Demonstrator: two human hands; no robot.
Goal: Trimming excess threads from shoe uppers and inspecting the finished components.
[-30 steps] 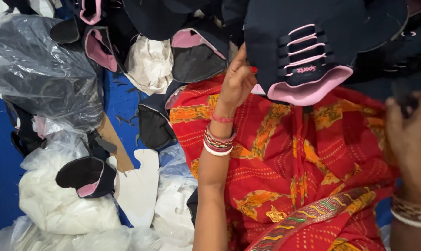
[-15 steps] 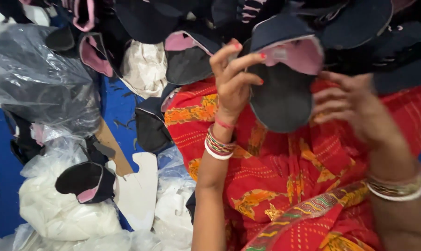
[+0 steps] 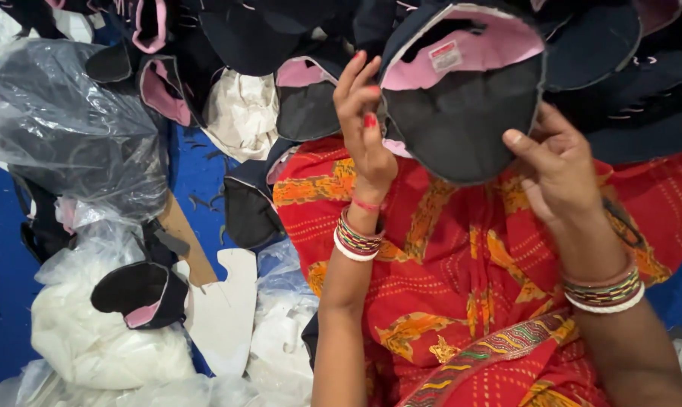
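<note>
Cap (image 3: pixel 461 113), dark navy denim-like cloth with a pink lining and a stiff rounded brim, is held up between your two hands, underside facing you, just above your lap. Your left hand (image 3: pixel 365 124) pinches the cap's left edge, fingers straight and pressed on the fabric, red nail polish showing. Your right hand (image 3: pixel 558 167) grips the brim's right edge, thumb on the dark underside, fingers curled behind it. Small white-and-red sewn tag sits on the pink lining. Both wrists carry stacked striped bangles (image 3: pixel 356 243). Red patterned cloth (image 3: pixel 477 286) with orange motifs, thin and draped, covers your lap under the cap. Pile of more dark caps (image 3: pixel 605 75) lies behind it, some showing pink insides. Crinkly clear plastic bags (image 3: pixel 70 128) sit well left on the blue floor covering (image 3: pixel 198 169), near a flat brown cardboard piece (image 3: pixel 186 245), a loose black-and-pink cap (image 3: pixel 141 294) and soft white wadding (image 3: pixel 92 347).
</note>
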